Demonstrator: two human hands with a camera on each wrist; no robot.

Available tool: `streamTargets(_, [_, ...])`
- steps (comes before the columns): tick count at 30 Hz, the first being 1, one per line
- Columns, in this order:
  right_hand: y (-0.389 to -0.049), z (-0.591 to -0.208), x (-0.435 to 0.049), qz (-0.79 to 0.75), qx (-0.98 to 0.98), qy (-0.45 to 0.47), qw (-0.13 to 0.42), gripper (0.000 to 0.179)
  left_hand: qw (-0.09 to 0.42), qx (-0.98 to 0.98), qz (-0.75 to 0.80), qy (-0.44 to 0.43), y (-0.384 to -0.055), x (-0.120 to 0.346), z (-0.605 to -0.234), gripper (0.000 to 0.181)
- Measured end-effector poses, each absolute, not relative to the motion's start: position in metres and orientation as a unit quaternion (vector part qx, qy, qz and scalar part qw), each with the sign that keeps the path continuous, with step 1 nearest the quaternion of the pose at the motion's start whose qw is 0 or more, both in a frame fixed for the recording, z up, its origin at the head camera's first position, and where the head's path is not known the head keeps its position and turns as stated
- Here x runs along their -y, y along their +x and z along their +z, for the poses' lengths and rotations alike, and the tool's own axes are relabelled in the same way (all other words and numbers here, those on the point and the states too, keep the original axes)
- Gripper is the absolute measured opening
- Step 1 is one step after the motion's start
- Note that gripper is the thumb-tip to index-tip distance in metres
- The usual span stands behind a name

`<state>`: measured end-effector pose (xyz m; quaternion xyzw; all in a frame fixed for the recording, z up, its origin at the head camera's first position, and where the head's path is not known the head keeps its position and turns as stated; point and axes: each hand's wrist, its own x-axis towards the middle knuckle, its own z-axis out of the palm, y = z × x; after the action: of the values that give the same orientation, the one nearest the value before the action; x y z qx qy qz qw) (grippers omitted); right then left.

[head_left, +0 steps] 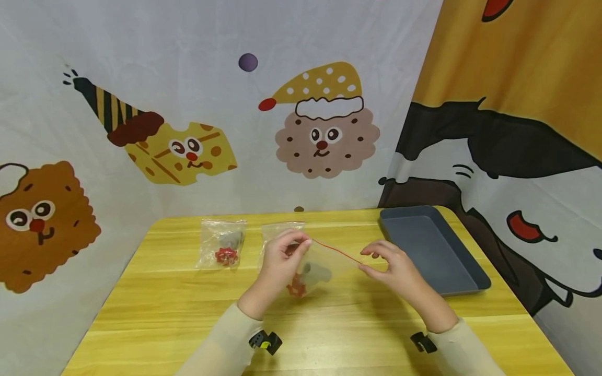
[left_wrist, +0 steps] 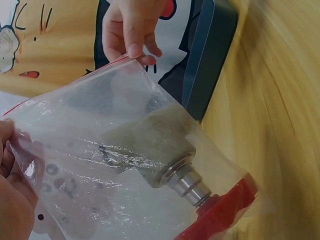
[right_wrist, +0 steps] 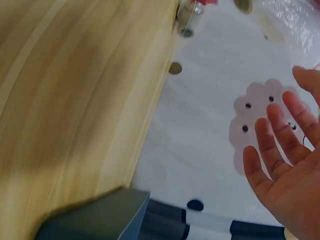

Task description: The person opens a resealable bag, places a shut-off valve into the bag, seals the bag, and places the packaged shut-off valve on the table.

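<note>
Raised over the table is a clear zip bag with a red seal line. Inside it lies a grey valve with a metal stem and a red handwheel. My left hand pinches one end of the seal between thumb and fingers. At the other end, the thumb tip of my right hand is right at the bag's corner. A gap shows between this thumb and the index finger in the head view, and the right wrist view shows the fingers apart and nearly straight.
Two more clear bags lie at the back of the table: a left bag with a red handwheel and grey part, and a second bag partly behind my left hand. A dark grey tray stands at the right. Behind hangs a printed curtain.
</note>
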<state>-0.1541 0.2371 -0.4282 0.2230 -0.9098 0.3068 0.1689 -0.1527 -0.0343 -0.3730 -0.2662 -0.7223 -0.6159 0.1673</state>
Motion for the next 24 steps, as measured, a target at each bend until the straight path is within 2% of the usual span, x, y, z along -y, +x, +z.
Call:
streamTargets(5, [-0.156, -0.430, -0.261, 0.228, 0.942, 0.185, 0.161, 0.044, 0.166, 0.725, -0.611, -0.272, -0.153, 0.033, -0.373, 0.005])
streamTargets(10, [-0.161, -0.433, -0.291, 0.135, 0.963, 0.145, 0.184, 0.063, 0.164, 0.726, -0.610, -0.273, -0.153, 0.033, -0.372, 0.005])
streamTargets(14, [-0.162, -0.434, -0.317, 0.125, 0.971, 0.081, 0.185, 0.069, 0.161, 0.727, -0.609, -0.273, -0.152, 0.032, -0.371, 0.006])
streamTargets(19, [-0.163, -0.436, -0.354, 0.156, 0.977, -0.023, 0.140, 0.070, 0.158, 0.730, -0.609, -0.267, -0.152, 0.030, -0.372, 0.006])
streamTargets(24, [-0.163, -0.439, -0.392, 0.184, 0.973, -0.122, 0.062, 0.080, 0.159, 0.732, -0.608, -0.263, -0.153, 0.028, -0.372, 0.006])
